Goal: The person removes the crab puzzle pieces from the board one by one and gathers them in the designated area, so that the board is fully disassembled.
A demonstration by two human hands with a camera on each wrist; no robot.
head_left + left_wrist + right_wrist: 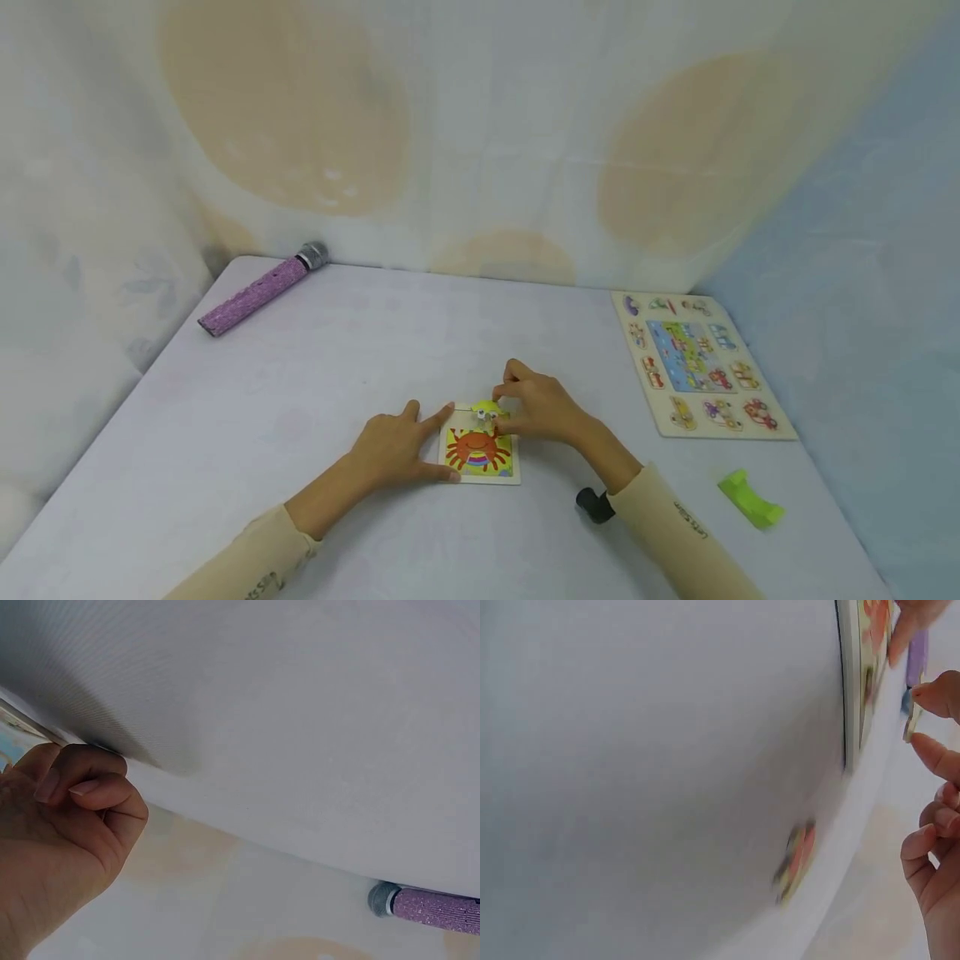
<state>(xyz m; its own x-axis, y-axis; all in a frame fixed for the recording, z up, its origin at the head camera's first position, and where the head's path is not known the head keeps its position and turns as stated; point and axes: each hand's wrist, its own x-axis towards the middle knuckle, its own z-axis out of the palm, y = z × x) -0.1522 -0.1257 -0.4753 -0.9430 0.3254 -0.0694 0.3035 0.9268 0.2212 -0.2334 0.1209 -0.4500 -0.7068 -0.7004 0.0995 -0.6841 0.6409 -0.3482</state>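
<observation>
A small square wooden puzzle board (487,481) with a red crab picture lies flat on the table. My left hand (390,450) holds its left side, the thumb at the lower corner and the index finger at the upper one. In the left wrist view, other fingers (112,791) of that hand are curled. Above the board's upper right part, my right hand (546,408) pinches a yellow-green puzzle piece (486,407) with eyes between thumb and index finger. In the right wrist view this thin piece (911,724) appears edge-on, apart from the board (850,690).
Another puzzle piece (796,862), blurred, lies on the table in the right wrist view. A purple microphone (258,293) rests at the far left. At the right are a larger peg puzzle (675,421) and a bright green curved block (752,500). Cloth curtains (480,150) border the table.
</observation>
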